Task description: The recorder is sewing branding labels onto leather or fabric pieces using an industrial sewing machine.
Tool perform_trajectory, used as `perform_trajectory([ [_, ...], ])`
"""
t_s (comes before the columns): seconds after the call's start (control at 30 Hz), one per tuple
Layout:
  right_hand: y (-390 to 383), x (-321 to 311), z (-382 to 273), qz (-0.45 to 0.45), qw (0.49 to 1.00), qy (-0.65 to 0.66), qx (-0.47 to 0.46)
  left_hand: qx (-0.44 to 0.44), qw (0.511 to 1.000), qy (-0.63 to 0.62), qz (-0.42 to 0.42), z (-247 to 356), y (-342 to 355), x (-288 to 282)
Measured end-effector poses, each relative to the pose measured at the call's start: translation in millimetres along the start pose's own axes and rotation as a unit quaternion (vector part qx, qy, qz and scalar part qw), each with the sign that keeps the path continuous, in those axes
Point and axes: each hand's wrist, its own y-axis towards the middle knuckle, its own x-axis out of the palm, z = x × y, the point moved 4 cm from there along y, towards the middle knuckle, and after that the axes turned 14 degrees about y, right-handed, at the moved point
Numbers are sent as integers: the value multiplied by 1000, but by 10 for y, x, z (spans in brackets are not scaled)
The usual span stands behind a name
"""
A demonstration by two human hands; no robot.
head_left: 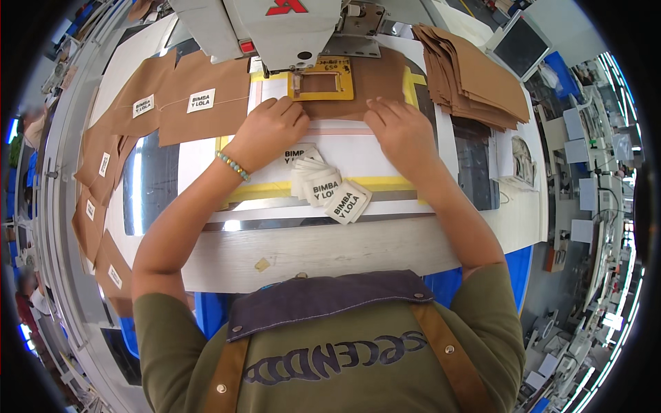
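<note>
Beneath a white sewing machine head [275, 27], a brown sheet [372, 86] lies under a yellow rectangular template [344, 93]. My left hand [272, 134] has its fingers curled at the sheet's lower left, beside the template, gripping the edge. My right hand [403, 141] pinches the lower right part of the same sheet, fingertips bent onto it. Below my hands, several small white printed labels [348, 203] lie loosely piled on a white board [255, 193] edged with yellow tape.
Brown pieces with white labels [175, 117] trail along the left side, joined by thread. A stack of brown sheets [475, 72] sits at back right, above a white holder [516, 165]. A screen [520, 45] stands beyond. Blue bins [441, 282] are under the table's front edge [310, 255].
</note>
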Motion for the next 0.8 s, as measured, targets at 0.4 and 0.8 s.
perform_trajectory([
  [0.4, -261, 44, 219, -92, 970, 186, 126, -152, 981, -71, -101, -205, -495, -184],
  [0.8, -456, 61, 171, -124, 959, 219, 131, -189, 951, -214, -118, -119, -757, -340],
])
